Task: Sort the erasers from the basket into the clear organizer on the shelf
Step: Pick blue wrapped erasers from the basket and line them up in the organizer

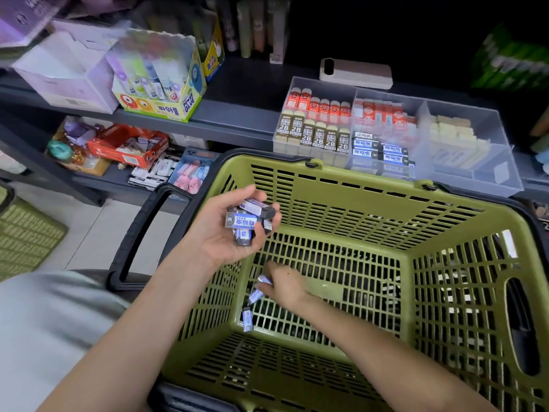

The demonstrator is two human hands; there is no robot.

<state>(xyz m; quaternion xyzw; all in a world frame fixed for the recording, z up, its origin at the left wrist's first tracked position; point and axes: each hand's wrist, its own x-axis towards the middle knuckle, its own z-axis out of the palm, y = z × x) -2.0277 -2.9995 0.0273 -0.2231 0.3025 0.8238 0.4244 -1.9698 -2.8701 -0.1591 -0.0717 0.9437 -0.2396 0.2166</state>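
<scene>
Nearby, clear organizer sits on grey shelf; left fingers clutch erasers, right fingers unclear.

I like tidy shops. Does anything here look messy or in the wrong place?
Yes. What looks like a phone lies flat on the shelf behind the clear organizer, among stationery, so it seems left there. On the lower shelf a red box lies tilted and open.

A stationery shop: shelves of glue sticks, erasers, a shopping basket
</scene>
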